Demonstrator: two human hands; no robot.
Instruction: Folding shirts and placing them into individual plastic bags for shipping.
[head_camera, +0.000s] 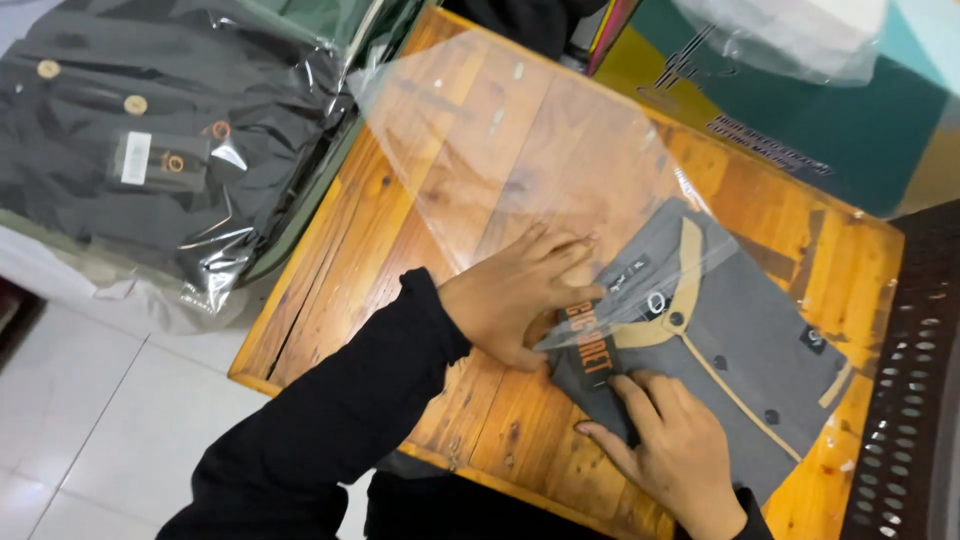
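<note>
While lying folded on the right half of the wooden table (340, 280), collar end pointing up-left and just tucked under the edge of the clear plastic bag (520, 150): grey shirt (740, 360) with tan trim and dark buttons, seemingly at the bagging stage, only the collar covered, most of the body outside the film. Hard to say whether truly inside the bag's mouth or merely beneath the sheet. Left hand (515, 300) flat across the film beside the collar, fingers (560, 250) stretched out and slightly fanned, pinning plastic to wood, thumb low by the shirt's corner, gripping nothing. Right hand (675, 445) down on the shirt's near corner, fingers (640, 395) loosely together and bent, pressing on the cloth rather than pinching it, as far as can be seen. By the look of it, calling next for a mouth kept open and a square, even push from the near edge, without rucking the fold or the collar. Further out: bagged black shirts (150, 140) stacked off to the left, a teal and yellow box (800, 130) behind the table, a dark perforated surface (920, 380) at the right edge, pale floor tiles (100, 420) below
</note>
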